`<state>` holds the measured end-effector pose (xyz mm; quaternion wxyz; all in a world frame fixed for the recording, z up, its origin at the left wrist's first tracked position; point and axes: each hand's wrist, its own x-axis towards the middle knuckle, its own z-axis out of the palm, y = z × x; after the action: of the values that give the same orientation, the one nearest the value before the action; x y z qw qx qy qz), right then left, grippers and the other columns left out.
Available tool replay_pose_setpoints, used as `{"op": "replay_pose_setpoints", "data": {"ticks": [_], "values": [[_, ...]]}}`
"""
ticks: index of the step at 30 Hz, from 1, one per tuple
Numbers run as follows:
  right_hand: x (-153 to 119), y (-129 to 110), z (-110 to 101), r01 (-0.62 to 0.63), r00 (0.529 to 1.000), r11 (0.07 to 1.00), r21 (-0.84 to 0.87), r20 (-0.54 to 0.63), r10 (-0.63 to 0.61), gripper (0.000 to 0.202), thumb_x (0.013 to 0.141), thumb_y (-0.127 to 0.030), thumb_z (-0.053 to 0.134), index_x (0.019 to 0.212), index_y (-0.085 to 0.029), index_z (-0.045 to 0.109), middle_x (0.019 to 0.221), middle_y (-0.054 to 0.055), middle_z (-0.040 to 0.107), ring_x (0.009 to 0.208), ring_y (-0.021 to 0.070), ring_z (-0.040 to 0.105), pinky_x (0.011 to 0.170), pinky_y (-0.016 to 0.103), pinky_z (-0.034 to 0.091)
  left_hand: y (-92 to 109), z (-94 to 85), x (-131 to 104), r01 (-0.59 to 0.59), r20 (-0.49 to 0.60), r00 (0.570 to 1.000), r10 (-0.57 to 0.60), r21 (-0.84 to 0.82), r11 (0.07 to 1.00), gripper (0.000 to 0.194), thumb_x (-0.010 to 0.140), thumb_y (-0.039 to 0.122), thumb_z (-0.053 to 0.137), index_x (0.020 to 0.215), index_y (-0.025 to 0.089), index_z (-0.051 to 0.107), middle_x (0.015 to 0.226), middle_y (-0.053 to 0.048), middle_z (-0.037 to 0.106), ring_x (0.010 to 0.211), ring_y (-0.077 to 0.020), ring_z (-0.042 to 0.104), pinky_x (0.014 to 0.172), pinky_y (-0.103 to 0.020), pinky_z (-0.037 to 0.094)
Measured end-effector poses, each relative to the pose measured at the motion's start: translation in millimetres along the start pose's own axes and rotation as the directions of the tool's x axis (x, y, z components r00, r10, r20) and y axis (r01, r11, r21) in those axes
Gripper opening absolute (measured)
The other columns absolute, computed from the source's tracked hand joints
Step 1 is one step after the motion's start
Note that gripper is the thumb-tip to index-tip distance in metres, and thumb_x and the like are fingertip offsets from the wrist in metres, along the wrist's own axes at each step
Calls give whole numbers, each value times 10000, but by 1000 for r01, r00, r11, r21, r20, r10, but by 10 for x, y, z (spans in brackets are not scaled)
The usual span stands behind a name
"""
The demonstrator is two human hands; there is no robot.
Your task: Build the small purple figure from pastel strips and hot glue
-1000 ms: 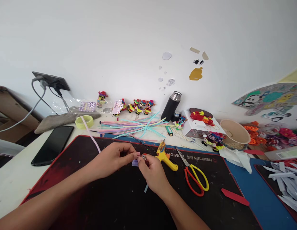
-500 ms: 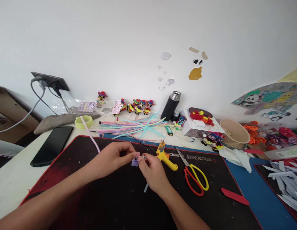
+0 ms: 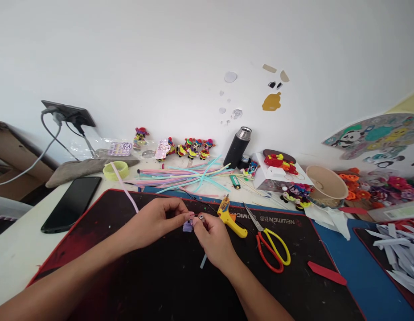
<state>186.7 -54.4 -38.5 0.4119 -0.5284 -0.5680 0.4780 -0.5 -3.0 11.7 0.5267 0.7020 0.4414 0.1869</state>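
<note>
Over the middle of the dark desk mat (image 3: 153, 281), my left hand (image 3: 158, 223) pinches a small purple and pink craft piece (image 3: 187, 226) between thumb and fingertips. My right hand (image 3: 215, 240) closes on the same piece from the other side, its thumb pressed against it. A small shiny bit shows by the right index finger, too small to name. Fingers cover most of the piece. A thin pale strip (image 3: 203, 261) shows beside and below the right hand. Just right of that hand lies a yellow glue gun (image 3: 233, 225), and beyond it scissors (image 3: 268, 243) with red and yellow handles.
Behind the mat lie pastel pipe cleaners (image 3: 180, 176), a green lighter (image 3: 235, 182) and a black flask (image 3: 238, 147). Small colourful dolls (image 3: 193, 149) stand along the wall. A phone (image 3: 73, 203) and yellow tape roll (image 3: 116, 170) are left; a beige bowl (image 3: 327, 183) is right.
The hands and the purple piece stay almost in place, with only slight finger movement. The whole view has shifted very slightly.
</note>
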Motion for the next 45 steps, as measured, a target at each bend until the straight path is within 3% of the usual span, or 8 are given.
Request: {"op": "replay_pose_setpoints", "data": {"ticks": [12, 15, 19, 26, 31, 36, 40, 45], "values": [[-2, 62, 13, 13, 999, 997, 71, 45, -17, 376, 995, -422, 529, 683, -226, 456, 617, -67, 367, 551, 115, 307, 515, 256, 260, -39, -17, 2, 15, 8, 1000, -15, 19, 1000, 397, 951, 555, 592, 821, 189, 671, 667, 29, 570, 590, -144, 490, 548, -250, 361], [-21, 69, -6, 7, 993, 994, 112, 113, -20, 397, 1010, -463, 535, 699, -224, 474, 593, -73, 376, 522, 111, 321, 508, 256, 261, -66, -30, 15, -19, -14, 1000, 20, 31, 999, 385, 955, 539, 595, 824, 188, 684, 687, 24, 582, 632, -153, 500, 583, -255, 374], [-67, 45, -22, 77, 972, 996, 33, 219, -83, 452, 1023, -527, 552, 718, -193, 573, 618, -49, 455, 561, 117, 397, 540, 258, 282, -86, -78, 24, -56, -48, 997, 58, 46, 997, 390, 959, 545, 597, 841, 187, 697, 712, 22, 592, 662, -155, 498, 602, -258, 370], [-165, -74, 46, 224, 883, 967, -124, 445, -147, 351, 1024, -479, 615, 877, -180, 728, 724, -16, 645, 641, 131, 561, 603, 237, 375, -17, -252, 13, -60, -147, 987, 59, -2, 998, 398, 949, 558, 608, 798, 193, 652, 656, 41, 541, 608, -140, 466, 569, -251, 357], [-220, -126, 160, 374, 828, 888, -267, 527, -190, 265, 1044, -379, 611, 1010, -198, 803, 891, 26, 778, 764, 157, 688, 704, 235, 457, 4, -322, 10, -68, -166, 984, 60, -43, 997, 411, 936, 561, 621, 762, 189, 617, 632, 47, 515, 587, -127, 433, 545, -241, 325], [-240, -164, 322, 521, 782, 751, -406, 579, -230, 220, 998, -414, 707, 1043, -233, 825, 875, 9, 794, 779, 174, 707, 697, 255, 452, 15, -336, 10, -82, -166, 984, 72, -57, 995, 400, 931, 550, 623, 759, 189, 613, 623, 47, 509, 571, -122, 420, 529, -237, 314], [-187, -213, 415, 613, 737, 650, -450, 621, -265, 301, 1020, -485, 663, 1050, -232, 824, 888, 10, 798, 807, 180, 706, 705, 271, 452, 31, -367, -15, -100, -177, 980, 88, -57, 993, 408, 932, 562, 619, 775, 186, 624, 624, 42, 516, 584, -126, 431, 540, -238, 325], [-15, -310, 462, 682, 700, 534, -500, 658, -277, 295, 1030, -464, 664, 1061, -211, 813, 900, 14, 786, 837, 189, 690, 702, 293, 443, 78, -442, -92, -125, -202, 973, 111, -61, 990, 403, 950, 553, 613, 795, 182, 645, 635, 40, 525, 596, -126, 453, 551, -238, 338]]}}
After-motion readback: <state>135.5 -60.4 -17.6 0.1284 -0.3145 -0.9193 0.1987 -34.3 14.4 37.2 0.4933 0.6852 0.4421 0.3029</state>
